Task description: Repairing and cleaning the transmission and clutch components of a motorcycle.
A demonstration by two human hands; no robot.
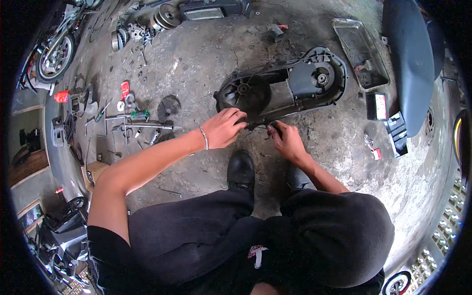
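Observation:
A long dark scooter transmission cover lies on the floor in front of me, its inner side facing up. At its left end sits a round, ribbed dark part; a round hub shows at the right end. My left hand, a chain bracelet on its wrist, is at the near left edge of the cover with its fingers curled together. What they hold is hidden. Close to the near edge, my right hand pinches a thin dark strip, which runs toward my left hand.
Left of the cover lie a round dark disc, a long socket handle and other tools. Pulley parts sit at the far left. A metal tray, a small box and a scooter seat are on the right.

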